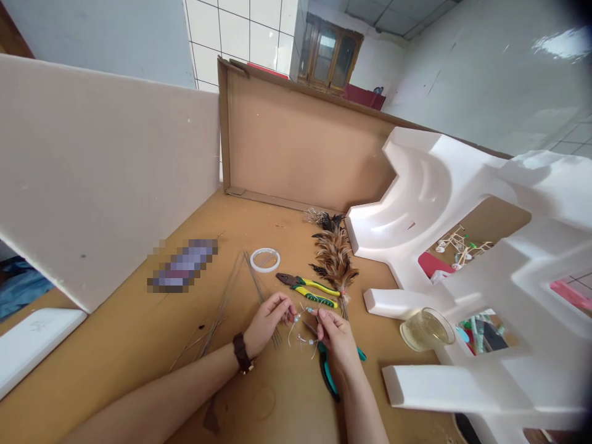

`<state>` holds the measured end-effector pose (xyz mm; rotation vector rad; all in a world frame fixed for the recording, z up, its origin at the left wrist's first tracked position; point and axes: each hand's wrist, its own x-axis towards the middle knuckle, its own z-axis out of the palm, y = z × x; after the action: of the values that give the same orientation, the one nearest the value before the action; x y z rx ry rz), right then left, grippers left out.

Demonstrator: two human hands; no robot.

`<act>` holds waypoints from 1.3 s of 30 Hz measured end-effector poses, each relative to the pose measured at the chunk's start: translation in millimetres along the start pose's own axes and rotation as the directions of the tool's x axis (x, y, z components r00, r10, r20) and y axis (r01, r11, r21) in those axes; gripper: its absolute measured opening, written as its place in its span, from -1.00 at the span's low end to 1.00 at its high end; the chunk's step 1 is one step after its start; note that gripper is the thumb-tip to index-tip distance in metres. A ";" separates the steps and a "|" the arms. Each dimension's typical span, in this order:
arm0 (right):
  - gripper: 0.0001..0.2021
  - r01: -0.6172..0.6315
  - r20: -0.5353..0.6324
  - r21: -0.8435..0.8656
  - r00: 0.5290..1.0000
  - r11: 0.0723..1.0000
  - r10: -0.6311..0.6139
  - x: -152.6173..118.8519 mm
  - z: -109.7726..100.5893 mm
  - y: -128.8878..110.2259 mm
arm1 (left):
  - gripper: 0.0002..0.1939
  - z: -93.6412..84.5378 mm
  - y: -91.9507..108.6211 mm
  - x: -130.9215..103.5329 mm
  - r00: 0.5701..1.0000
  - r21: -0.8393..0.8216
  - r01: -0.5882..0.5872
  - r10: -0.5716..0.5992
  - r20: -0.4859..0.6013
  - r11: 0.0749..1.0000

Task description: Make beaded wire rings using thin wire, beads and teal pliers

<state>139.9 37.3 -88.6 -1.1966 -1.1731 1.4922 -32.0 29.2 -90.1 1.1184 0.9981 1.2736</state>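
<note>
Between my hands hangs a thin pale wire with small blue beads (311, 340), its loose ends sticking out. My left hand (277, 311), with a dark watch on the wrist, pinches one side of it, fingertips together. On the other side my right hand (333, 333) grips the beaded wire between thumb and finger. Teal-handled pliers (328, 373) lie partly hidden under my right hand. Just beyond, combination pliers with yellow-green handles (314, 290) rest on the table. Several thin metal rods (224, 302) lie left of my left hand.
Past the pliers lie a white ring-shaped roll (265, 260) and a bunch of brown feathers (333, 250). A glass of pale liquid (425, 330) stands at right by large white foam blocks (430, 385). A cardboard panel (305, 142) closes the back; a pixelated object (185, 265) lies left.
</note>
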 end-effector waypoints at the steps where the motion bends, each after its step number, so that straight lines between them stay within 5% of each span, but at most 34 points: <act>1: -0.57 -0.008 -0.002 0.017 1.000 1.000 0.008 0.6 -0.3 0.7 | -0.69 -0.2 0.0 0.1 1.000 0.009 -0.003 0.003 0.006 1.000; 21: -0.59 -0.009 -0.063 0.061 0.998 0.998 0.013 1.7 0.6 -2.1 | -0.71 2.7 -2.0 -1.9 0.995 -0.021 0.079 -0.077 0.059 0.997; 26: -0.58 0.023 -0.110 0.048 0.994 0.999 -0.018 1.6 0.8 1.1 | -0.68 3.4 -4.4 -2.2 0.987 -0.068 0.145 -0.140 0.076 0.987; 39: -0.64 0.174 -0.149 -0.173 0.968 0.969 -0.201 -3.1 1.3 2.4 | -0.70 -1.2 -3.4 1.0 0.997 0.021 0.071 -0.072 0.010 0.997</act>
<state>139.0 33.7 -90.2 -1.2524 -1.2721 1.1526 -32.5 30.4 -93.6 1.0943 1.0364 1.2015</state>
